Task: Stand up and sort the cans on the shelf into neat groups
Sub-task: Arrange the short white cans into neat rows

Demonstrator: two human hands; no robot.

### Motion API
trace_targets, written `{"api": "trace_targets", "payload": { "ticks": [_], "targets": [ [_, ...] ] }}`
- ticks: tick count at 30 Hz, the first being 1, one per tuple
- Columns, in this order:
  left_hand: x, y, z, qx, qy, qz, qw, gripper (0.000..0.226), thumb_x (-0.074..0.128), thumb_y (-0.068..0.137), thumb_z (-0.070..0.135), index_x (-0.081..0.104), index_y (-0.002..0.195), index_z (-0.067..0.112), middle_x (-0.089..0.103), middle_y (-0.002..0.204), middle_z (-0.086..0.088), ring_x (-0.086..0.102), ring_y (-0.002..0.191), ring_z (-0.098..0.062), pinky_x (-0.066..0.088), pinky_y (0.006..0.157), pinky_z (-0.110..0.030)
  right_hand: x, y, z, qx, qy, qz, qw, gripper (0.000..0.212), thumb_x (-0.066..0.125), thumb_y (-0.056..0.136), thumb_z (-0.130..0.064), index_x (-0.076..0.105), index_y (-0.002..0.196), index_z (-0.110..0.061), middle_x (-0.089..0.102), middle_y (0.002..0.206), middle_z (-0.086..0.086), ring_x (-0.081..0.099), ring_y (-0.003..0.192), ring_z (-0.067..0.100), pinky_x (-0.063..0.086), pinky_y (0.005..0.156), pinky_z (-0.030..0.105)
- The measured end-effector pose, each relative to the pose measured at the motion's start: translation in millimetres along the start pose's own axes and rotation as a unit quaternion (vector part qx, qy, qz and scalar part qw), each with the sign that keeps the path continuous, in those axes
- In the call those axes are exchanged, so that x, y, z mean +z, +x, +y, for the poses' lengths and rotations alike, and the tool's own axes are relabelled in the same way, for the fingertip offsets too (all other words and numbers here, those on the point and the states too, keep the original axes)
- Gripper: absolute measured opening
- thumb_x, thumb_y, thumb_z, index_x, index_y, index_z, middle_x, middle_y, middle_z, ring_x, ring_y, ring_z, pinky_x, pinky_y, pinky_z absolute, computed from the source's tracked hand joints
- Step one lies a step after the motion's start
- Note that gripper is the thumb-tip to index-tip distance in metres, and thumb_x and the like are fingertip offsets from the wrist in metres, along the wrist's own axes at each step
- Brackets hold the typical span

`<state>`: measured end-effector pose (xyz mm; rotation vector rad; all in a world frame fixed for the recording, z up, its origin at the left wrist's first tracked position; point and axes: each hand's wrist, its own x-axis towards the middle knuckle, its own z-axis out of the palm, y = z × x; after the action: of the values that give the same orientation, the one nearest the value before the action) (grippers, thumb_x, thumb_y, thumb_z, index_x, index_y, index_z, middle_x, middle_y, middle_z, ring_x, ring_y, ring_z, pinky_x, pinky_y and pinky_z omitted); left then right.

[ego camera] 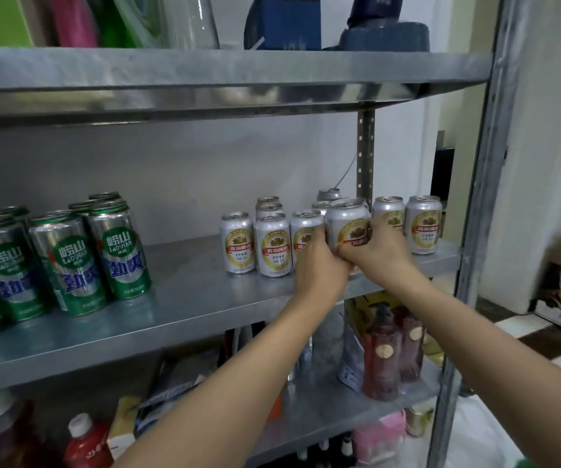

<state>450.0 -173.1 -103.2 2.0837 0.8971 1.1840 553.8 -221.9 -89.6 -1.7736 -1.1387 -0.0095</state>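
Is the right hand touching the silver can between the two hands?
Touching. In the head view the right hand curls its fingers round the silver can.

Bare shelf (184, 271) left of silver cans (273, 244)

Tall green cans (117, 251): white emblem reads 崂山 over LAOSHAN, big blue characters 劲爽 below, small print at the base too blurred. Short silver cans (274, 246): red band reads 燕京啤酒, ring lettering and lines beneath unreadable. Red bottle (86, 447) lower left: white script, illegible
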Motion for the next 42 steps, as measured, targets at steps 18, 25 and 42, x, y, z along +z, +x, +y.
{"api": "trace_targets", "payload": {
  "ticks": [18,25,42],
  "targets": [
    [12.6,1.8,-54.7,-0.004,-0.056,-0.047,0.997,0.064,0.067,0.084,0.01,0.044,0.142,0.019,0.062,0.131,0.002,0.059,0.119,-0.013,0.053,0.098,-0.038,53.0,18.4,41.1,0.005,-0.048,0.021,0.999,0.046,0.082,0.068,-0.042,0.06,0.098,-0.015,0.063,0.097,0.007,0.062,0.083,0.021,0.044,0.062,0.027],
    [-13.1,-3.0,-47.6,-0.012,-0.083,-0.073,0.994,0.053,0.065,0.086,0.0,0.051,0.136,0.011,0.059,0.135,0.0,0.055,0.124,-0.013,0.046,0.104,-0.029,55.6,20.7,38.4,0.027,-0.052,0.025,0.998,0.055,0.082,0.068,-0.047,0.06,0.106,-0.014,0.066,0.102,0.004,0.062,0.087,0.018,0.046,0.062,0.025],
    [-126.7,85.7,-113.9,-0.152,-0.019,0.007,0.988,0.09,0.085,0.066,0.004,0.035,0.141,0.007,0.056,0.131,-0.011,0.059,0.116,-0.027,0.05,0.098,-0.042,79.7,17.0,-86.1,-0.136,-0.029,-0.017,0.99,0.052,0.07,0.086,-0.035,0.057,0.128,-0.009,0.063,0.113,0.008,0.061,0.102,0.021,0.049,0.083,0.033]
  ]
}}
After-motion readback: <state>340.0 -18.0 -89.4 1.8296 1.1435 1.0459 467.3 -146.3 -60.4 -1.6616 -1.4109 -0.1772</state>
